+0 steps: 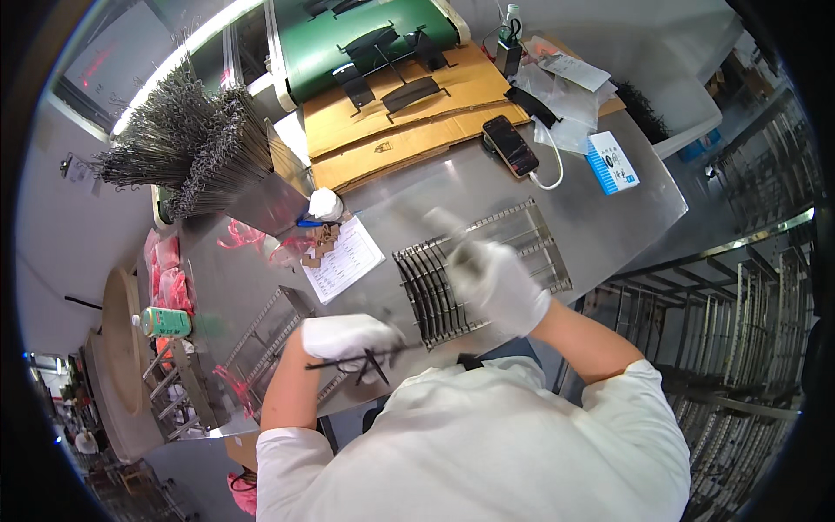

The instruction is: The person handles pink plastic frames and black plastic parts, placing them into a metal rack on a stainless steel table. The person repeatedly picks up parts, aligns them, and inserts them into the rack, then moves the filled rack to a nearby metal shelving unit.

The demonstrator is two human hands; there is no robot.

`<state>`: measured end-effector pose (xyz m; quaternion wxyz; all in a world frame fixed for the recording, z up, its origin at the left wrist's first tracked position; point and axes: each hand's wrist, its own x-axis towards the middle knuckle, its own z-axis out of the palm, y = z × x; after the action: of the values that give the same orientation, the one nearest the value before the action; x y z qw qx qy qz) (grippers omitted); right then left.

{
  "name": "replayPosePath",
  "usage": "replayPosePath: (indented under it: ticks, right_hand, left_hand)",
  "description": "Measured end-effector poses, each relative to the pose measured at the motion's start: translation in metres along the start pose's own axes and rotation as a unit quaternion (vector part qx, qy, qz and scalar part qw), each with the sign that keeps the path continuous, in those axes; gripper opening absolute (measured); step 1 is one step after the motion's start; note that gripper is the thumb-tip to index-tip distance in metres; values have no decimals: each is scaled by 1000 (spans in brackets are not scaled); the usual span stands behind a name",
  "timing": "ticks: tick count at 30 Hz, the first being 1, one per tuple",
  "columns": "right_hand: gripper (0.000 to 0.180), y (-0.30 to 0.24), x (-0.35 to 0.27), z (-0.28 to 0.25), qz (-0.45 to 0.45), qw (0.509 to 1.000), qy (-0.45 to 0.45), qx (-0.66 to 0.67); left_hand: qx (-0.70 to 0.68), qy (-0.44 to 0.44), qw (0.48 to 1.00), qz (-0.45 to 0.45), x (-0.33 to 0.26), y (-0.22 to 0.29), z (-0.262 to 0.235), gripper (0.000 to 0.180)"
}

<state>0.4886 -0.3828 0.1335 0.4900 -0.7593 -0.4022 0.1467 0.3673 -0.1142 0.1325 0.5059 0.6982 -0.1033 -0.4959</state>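
Observation:
My left hand (350, 337), in a white glove, is closed around thin black pieces (370, 364) that look like bent strips; their exact kind is hard to make out. It is left of a metal rack (557, 252) with notched side rails. Several curved black strips (424, 296) stand side by side in the left part of that rack. Over the rack's middle is my right hand (500, 283), also gloved in white. Motion smears its fingers, and a pale blur reaches up and left from them, so whether they hold anything does not show.
A metal bin of hooked wires (217, 157) stands far left. Cardboard (400, 122) bears black curved parts beside a green conveyor belt (322, 52). On the metal table lie a phone (511, 146), a blue-white box (612, 163), a paper sheet (344, 265), and another rack (265, 339).

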Motion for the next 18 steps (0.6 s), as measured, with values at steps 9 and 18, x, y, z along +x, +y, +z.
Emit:
replayPosePath:
  ticks: [9,18]
  right_hand:
    - [55,96,-49,9,242,942,-39,231]
    - [74,144,-33,51,369,911,-118,140]
  left_hand:
    - [-265,518,327,745,-57,79,-32,80]
    - [18,522,796,304,17,135,-44,49]
